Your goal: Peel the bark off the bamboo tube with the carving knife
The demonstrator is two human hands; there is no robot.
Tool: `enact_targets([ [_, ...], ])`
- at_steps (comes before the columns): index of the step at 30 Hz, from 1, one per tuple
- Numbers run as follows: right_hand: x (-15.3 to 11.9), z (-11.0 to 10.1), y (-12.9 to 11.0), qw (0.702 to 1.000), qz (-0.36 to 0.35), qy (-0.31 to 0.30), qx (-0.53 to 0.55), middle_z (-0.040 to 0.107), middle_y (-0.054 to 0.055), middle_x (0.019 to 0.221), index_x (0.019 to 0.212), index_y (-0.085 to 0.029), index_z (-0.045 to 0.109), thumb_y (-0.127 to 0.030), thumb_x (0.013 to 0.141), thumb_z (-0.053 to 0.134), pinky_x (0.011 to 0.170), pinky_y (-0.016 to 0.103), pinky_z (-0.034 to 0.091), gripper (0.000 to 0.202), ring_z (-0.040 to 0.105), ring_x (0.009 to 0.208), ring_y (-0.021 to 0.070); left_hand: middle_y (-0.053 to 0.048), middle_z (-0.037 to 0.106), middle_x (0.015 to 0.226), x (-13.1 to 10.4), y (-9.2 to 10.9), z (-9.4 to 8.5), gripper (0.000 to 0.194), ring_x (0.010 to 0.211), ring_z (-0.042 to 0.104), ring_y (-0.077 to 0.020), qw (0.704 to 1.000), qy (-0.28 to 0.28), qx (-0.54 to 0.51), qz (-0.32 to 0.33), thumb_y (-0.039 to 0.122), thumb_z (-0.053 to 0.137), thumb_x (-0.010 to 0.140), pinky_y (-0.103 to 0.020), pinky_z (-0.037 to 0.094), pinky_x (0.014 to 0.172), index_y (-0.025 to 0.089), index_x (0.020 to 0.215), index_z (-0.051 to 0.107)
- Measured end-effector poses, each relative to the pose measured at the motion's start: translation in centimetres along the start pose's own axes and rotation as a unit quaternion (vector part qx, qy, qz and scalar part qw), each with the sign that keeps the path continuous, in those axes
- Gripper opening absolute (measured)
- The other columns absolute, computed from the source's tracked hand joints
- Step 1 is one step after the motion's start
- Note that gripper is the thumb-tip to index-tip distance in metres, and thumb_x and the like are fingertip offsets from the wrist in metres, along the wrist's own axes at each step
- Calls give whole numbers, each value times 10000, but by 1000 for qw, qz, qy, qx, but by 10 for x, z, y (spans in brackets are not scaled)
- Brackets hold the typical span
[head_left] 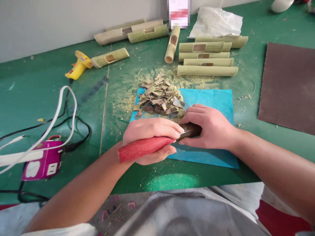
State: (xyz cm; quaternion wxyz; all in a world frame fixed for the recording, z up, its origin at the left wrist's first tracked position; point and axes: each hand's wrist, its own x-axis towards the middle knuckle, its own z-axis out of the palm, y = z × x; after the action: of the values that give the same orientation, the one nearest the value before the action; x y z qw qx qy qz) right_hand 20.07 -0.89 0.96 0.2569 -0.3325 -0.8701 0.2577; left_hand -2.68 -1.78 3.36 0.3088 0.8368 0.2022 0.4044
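My left hand (150, 134) is closed round a tool with a red handle (142, 149), its thin metal tip pointing right. That tip meets a dark brown piece (193, 130), which my right hand (209, 126) grips from the right with curled fingers. Both hands are over a blue sheet (209, 98) on the green table. Just beyond my left hand, a heap of brown and greenish chips (159, 96) lies partly on the sheet. The underside of the dark piece is hidden by my fingers.
Cut bamboo tubes (208, 70) lie at the back. A yellow glue gun (80, 65) touches one tube at the left. Nearer are a purple power strip (43, 160) and looping cables. A dark brown sheet (287, 87) lies right, white paper (216, 23) behind the tubes.
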Motion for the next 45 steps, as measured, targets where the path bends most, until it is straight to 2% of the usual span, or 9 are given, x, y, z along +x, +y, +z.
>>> enact_targets([
  [4, 0, 0, 0, 1000, -1, 1, -4, 676, 59, 821, 874, -176, 662, -437, 779, 739, 694, 339, 428, 288, 571, 774, 210, -74, 788, 945, 5, 2, 1, 162, 825, 767, -179, 999, -21, 44, 13, 211, 749, 820, -286, 660, 727, 209, 964, 677],
  [7, 0, 0, 0, 1000, 4, 0, -9, 677, 60, 823, 862, -180, 655, -446, 776, 740, 692, 338, 424, 292, 567, 776, 210, -43, 785, 878, 4, 4, 3, 159, 736, 750, -169, 997, 23, 66, 13, 144, 700, 791, -287, 633, 618, 241, 911, 661],
  [10, -1, 0, 0, 1000, 2, 0, -11, 678, 64, 831, 863, -176, 656, -449, 777, 737, 686, 336, 426, 297, 564, 775, 210, -40, 768, 811, 0, 4, 5, 158, 670, 724, -158, 996, 61, 68, 23, 101, 663, 756, -281, 591, 559, 220, 859, 648],
  [21, -1, 1, 3, 1000, -8, 6, -8, 688, 73, 859, 909, -155, 670, -446, 776, 749, 708, 353, 460, 329, 580, 786, 219, -24, 728, 711, -6, 0, -4, 35, 578, 692, -136, 990, 101, 76, 60, 167, 612, 821, -249, 554, 489, 196, 802, 614],
  [25, 0, 0, 2, 1000, -5, 3, -6, 691, 73, 860, 902, -159, 672, -438, 771, 754, 707, 350, 462, 319, 582, 791, 220, -18, 722, 704, -6, -1, 1, 84, 574, 697, -131, 989, 122, 59, 51, 214, 604, 862, -239, 561, 487, 194, 781, 616],
  [28, -1, 0, 1, 1000, 0, 1, -5, 691, 69, 855, 895, -162, 671, -438, 770, 755, 702, 343, 458, 313, 583, 789, 216, -18, 724, 727, -5, -1, 4, 90, 621, 714, -120, 988, 145, 43, 32, 217, 601, 881, -218, 600, 550, 186, 802, 630],
  [32, -1, 0, 1, 1000, 0, 0, -7, 682, 62, 838, 896, -165, 673, -449, 774, 752, 702, 340, 448, 319, 575, 781, 213, -62, 755, 833, -3, -2, 5, 128, 740, 748, -139, 992, 116, 42, 33, 279, 681, 860, -216, 631, 673, 154, 883, 665],
  [38, 0, 1, 1, 1000, -4, 3, -4, 679, 63, 830, 895, -159, 676, -443, 782, 748, 698, 343, 441, 314, 568, 778, 211, -69, 777, 907, -2, -2, 3, 174, 799, 759, -143, 998, 51, 43, 15, 282, 759, 827, -217, 636, 747, 165, 924, 674],
  [45, 0, 0, 1, 1000, -4, 1, -1, 682, 66, 834, 896, -160, 675, -447, 784, 746, 705, 344, 440, 316, 573, 787, 215, -59, 778, 927, -1, 0, 0, 157, 822, 757, -142, 998, 12, 64, 4, 299, 737, 852, -238, 635, 781, 194, 940, 661],
])
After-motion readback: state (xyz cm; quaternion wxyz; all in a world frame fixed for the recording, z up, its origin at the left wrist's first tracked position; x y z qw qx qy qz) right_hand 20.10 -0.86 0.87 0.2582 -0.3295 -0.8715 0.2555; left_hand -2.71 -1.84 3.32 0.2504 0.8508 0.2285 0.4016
